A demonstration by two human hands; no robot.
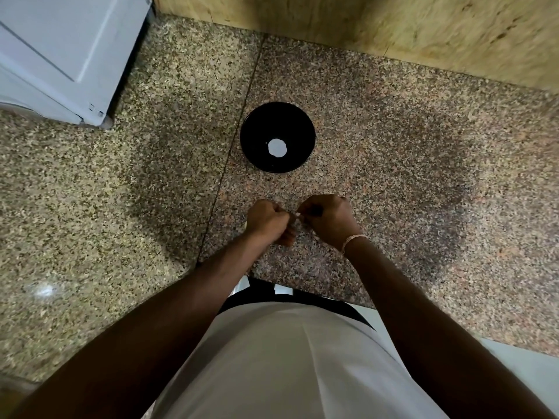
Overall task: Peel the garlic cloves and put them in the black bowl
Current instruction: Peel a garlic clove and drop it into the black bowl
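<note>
Pinching a small garlic clove (pixel 298 217) between them, the left hand (pixel 267 220) and right hand (pixel 328 219) work together just before the black bowl (pixel 257 131) on the speckled counter (pixel 393 146).

garlic clove (pixel 298 215): only a pale sliver shows between the two fists; too small to tell peeled or not
fingers (pixel 287 234): curled under, tips hidden
white appliance (pixel 60 55): cut off by top and left edges
black bowl (pixel 257 128): contents unclear behind white glare spot

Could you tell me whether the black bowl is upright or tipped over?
Upright: the round black bowl sits mouth-up on the speckled granite counter.
</note>
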